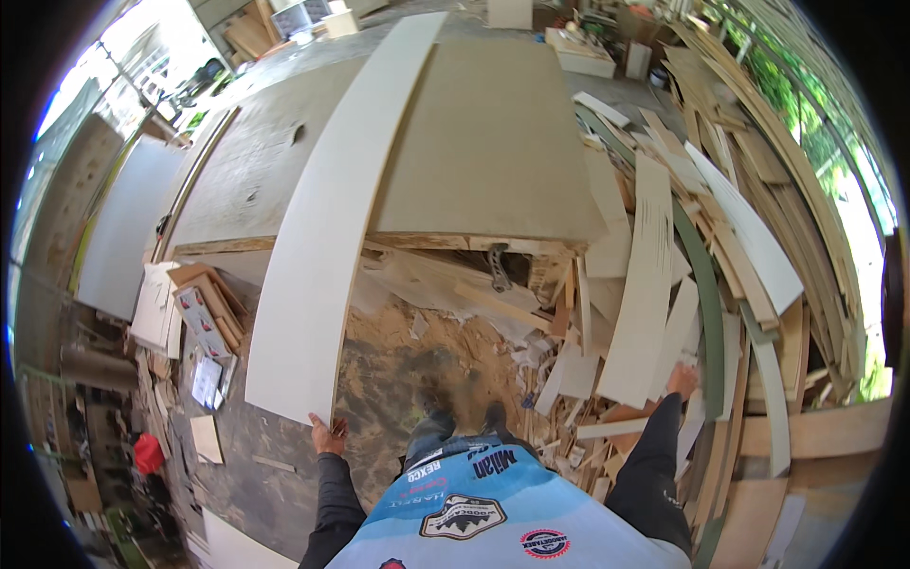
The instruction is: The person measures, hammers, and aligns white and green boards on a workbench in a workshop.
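Note:
A long white board (318,209) lies across the big worktable, and its near end juts out past the table edge toward me. My left hand (329,434) grips the near right corner of this board, fingers curled around the edge. Out to the right, my right hand (681,381) reaches down among leaning offcuts. It is nearest to a narrow pale strip (675,327) and a curved-looking green strip (703,313). The fingers of that hand are too small and hidden to read.
The brown-topped worktable (483,142) fills the middle. A wide cream board (645,275) and several timber strips lean at right. Cardboard pieces (204,294) lie at left, a red object (148,453) below them. Sawdust and scraps cover the floor (398,351).

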{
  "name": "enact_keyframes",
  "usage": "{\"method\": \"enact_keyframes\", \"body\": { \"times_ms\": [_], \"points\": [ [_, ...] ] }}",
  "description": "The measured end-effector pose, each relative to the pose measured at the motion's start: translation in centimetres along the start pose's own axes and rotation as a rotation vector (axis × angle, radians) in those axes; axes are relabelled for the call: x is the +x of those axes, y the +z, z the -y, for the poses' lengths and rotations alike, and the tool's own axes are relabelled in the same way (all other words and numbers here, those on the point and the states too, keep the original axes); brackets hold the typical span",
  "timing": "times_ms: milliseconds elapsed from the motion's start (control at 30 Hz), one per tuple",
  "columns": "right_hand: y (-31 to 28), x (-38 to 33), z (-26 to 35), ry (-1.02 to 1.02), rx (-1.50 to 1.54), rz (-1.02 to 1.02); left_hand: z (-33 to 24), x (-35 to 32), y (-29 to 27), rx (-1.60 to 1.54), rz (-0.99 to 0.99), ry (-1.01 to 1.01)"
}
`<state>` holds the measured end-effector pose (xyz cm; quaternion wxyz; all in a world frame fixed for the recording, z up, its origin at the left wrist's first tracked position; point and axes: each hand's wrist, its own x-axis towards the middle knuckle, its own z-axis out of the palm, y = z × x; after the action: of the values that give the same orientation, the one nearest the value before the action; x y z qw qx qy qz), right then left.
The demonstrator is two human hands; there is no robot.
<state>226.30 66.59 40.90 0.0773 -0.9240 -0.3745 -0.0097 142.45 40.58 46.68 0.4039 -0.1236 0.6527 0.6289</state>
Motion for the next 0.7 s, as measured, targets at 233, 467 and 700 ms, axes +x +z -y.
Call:
{"method": "enact_keyframes", "body": {
  "times_ms": [233, 467, 700],
  "points": [
    [10.7, -15.6, 16.2, -0.402, 0.722, 0.264, -0.3, 0.9, -1.2, -0.035, -0.075, 0.138],
    [0.9, -43.4, 36.0, -1.025, 0.704, 1.228, -7.1, 5.2, -5.1, 0.27, -0.399, 0.36],
    [-4.8, -60.9, 44.9, -0.717, 0.83, 1.399, -15.3, 11.1, -9.9, 1.062, -0.442, 0.856]
  ]
}}
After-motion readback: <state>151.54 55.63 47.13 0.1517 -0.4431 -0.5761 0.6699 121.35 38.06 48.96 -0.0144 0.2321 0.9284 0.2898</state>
